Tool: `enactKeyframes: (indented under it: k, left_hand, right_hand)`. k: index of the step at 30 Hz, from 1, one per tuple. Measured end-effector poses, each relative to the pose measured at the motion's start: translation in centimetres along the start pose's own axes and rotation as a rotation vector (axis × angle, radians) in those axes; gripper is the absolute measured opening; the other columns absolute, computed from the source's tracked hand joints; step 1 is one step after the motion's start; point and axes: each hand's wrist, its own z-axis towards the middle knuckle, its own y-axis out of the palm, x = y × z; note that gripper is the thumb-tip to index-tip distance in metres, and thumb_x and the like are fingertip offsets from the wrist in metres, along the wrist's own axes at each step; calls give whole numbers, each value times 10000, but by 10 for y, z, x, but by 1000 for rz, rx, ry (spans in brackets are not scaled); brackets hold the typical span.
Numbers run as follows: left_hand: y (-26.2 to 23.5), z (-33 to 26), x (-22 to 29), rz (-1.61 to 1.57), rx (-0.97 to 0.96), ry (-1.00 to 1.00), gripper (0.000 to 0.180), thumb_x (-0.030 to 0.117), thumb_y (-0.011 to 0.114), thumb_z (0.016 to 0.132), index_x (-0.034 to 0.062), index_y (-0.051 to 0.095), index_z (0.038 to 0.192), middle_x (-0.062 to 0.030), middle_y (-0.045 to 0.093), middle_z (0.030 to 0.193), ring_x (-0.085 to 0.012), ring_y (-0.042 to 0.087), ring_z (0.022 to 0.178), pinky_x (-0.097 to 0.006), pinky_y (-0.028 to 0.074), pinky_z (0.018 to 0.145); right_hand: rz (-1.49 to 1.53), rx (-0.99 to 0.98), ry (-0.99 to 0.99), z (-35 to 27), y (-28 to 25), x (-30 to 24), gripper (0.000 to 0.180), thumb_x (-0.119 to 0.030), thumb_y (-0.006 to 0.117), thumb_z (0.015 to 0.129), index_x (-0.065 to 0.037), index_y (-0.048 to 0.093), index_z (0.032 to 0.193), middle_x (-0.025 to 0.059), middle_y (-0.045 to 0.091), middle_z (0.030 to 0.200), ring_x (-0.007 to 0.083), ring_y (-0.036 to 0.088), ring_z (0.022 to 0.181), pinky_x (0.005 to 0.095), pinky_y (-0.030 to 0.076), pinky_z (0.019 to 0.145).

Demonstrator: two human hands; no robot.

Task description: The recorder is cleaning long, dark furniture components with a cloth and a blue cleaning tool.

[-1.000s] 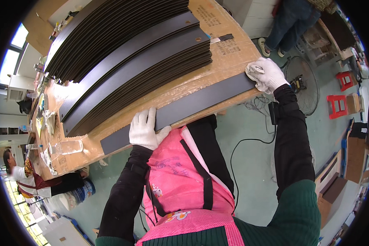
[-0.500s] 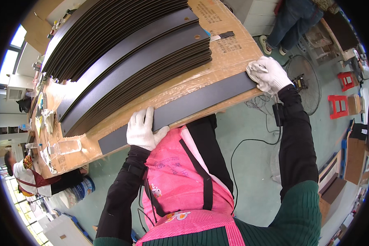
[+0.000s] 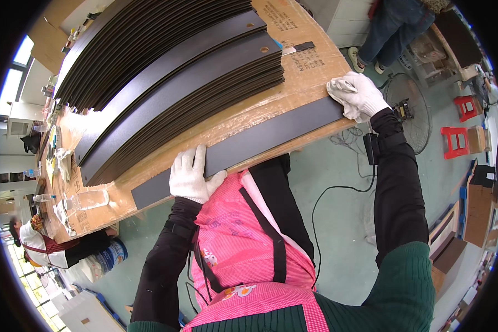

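A long, flat dark grey strip (image 3: 276,130) lies along the near edge of the cardboard-covered table. My left hand (image 3: 191,176), in a white knitted glove, rests across its left part. Those fingers are stretched out over the strip, with the thumb apart along the near edge. At the strip's right end, my right hand (image 3: 366,98), also gloved, is closed around a bunched white cloth (image 3: 342,94) pressed on the surface. Behind the strip stands a stack of similar dark strips (image 3: 188,83), with holes showing near their ends.
A black-and-white tool (image 3: 299,48) lies right of the stack. A clear plastic piece (image 3: 93,199) rests at the table's left corner. A standing fan (image 3: 406,110), a red stool (image 3: 455,143) and a cable are at right. Other people stand at far left and top right.
My right hand and the cloth have shifted slightly left at the strip's right end. The left hand keeps its place on the strip.
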Motion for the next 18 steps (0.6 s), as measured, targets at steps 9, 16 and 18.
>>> enactKeyframes:
  k: [9, 16, 18]
  left_hand:
    - [-1, -1, -1, 7, -12, -11, 851, 488, 882, 694, 81, 629, 1398, -120, 637, 1281, -365, 615, 1186, -486, 517, 1029]
    - [0, -3, -3, -2, -11, -19, 849, 478, 885, 691, 80, 629, 1397, -121, 638, 1279, -364, 618, 1181, -485, 518, 1026]
    - [-1, -3, -2, -6, -13, -25, 849, 477, 885, 691, 78, 629, 1396, -121, 639, 1276, -364, 619, 1178, -484, 517, 1025]
  right_hand:
    - [-129, -89, -60, -20, -7, 5, 410, -418, 822, 867, -63, 759, 1063, 163, 708, 986, 361, 690, 932, 428, 544, 862]
    - [-58, -43, -173, -5, -3, -1, 374, -383, 777, 920, -33, 714, 1034, 144, 663, 982, 341, 660, 905, 422, 526, 851]
    - [-158, -90, -140, -21, -6, 2, 393, -411, 802, 889, -61, 728, 1051, 157, 675, 1008, 369, 651, 940, 448, 521, 876]
